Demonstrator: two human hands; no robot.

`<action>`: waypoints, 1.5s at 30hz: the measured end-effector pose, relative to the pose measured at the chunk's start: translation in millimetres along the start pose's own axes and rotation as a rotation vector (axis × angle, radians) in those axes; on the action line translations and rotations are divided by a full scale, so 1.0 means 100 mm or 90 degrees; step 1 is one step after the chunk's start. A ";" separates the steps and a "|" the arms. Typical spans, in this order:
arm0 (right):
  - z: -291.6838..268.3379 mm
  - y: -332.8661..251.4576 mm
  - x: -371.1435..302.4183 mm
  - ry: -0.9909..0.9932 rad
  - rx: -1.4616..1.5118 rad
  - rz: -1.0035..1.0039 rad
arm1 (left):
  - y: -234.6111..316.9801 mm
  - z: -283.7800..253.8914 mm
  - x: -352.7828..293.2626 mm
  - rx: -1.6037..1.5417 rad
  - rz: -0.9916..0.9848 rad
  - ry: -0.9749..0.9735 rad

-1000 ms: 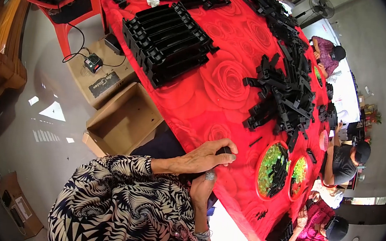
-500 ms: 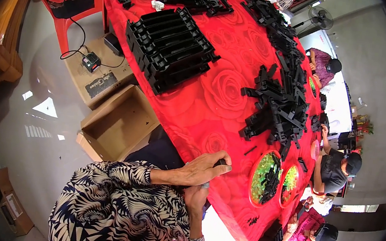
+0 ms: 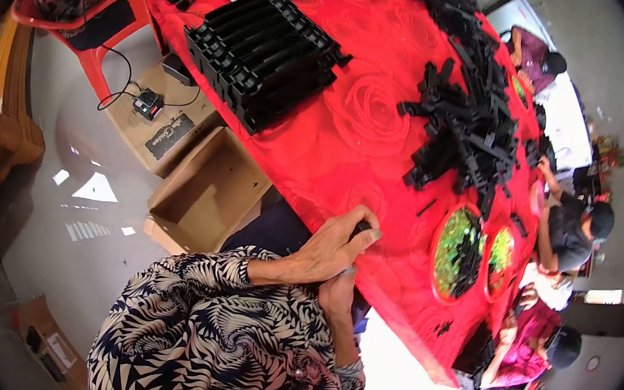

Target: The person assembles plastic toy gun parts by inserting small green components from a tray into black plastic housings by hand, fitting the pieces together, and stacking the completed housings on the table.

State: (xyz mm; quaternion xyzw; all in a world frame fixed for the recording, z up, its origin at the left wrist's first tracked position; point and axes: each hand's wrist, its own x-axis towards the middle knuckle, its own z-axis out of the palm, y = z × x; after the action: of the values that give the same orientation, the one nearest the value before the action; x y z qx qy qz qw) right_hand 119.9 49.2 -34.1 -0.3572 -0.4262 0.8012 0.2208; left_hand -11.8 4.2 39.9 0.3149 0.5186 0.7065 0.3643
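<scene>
My left hand (image 3: 335,246), reaching in from the left over the table's near edge, is closed with a small black plastic piece (image 3: 361,229) between thumb and fingers. Just beneath it and touching or almost touching it, my right hand (image 3: 337,295) is curled, and a greyish band or wrap shows at a fingertip. Whatever the right fingers grip is hidden under the left hand. Beyond the hands, an orange-rimmed tray (image 3: 438,276) holds small yellow-green pieces and black parts. A short black strip (image 3: 426,207) lies on the red rose-patterned cloth (image 3: 313,187).
A stack of black ribbed plastic parts (image 3: 262,60) stands far left; a heap of black parts (image 3: 468,128) lies beyond. A second tray (image 3: 501,257) sits farther right. An open cardboard box (image 3: 211,190) and a red chair (image 3: 103,52) are beside the table. Co-workers (image 3: 535,343) sit opposite.
The view has shifted, so the table things sit higher and my hands farther right. Both hands stay together, and more of the black piece shows in my left hand.
</scene>
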 end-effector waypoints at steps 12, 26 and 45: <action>0.22 -0.60 0.12 -0.131 -0.066 -0.072 | 0.00 -0.42 0.52 -0.398 -0.070 -0.031; 0.24 -0.54 0.05 -0.122 -0.213 -0.070 | 0.01 -0.40 0.38 -0.408 -0.050 -0.057; 0.22 -0.27 0.06 -0.146 -0.287 -0.150 | -0.02 -0.30 0.30 -0.277 -0.110 -0.016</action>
State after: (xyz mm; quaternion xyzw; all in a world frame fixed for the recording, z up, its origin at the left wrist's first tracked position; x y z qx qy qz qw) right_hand 100.1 56.0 -5.3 -0.2523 -0.6548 0.6900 0.1774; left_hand -52.2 14.3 32.4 0.1925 0.3744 0.7639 0.4891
